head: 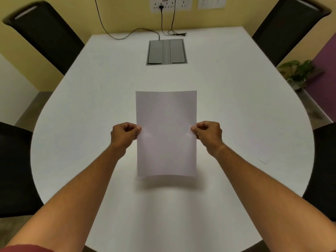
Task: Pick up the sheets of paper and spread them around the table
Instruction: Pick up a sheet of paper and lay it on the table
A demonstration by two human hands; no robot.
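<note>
Paper: a white sheet of paper (166, 133) was held upright-long above the middle of the table (91, 99), lifted clear of it, with a soft shadow below its near edge; whether it was one sheet or several could not be told.
Left hand: the left hand (124, 133) was pinched shut on the paper's left edge, thumb on top.
Right hand: the right hand (209, 133) was pinched shut on the right edge, level with the other.
Table: white, rounded at the near end, with a grey cable box (166, 51) set into the far part.
Surroundings: black chairs (47, 35) stood around it; a plant (296, 73) stood right.
</note>
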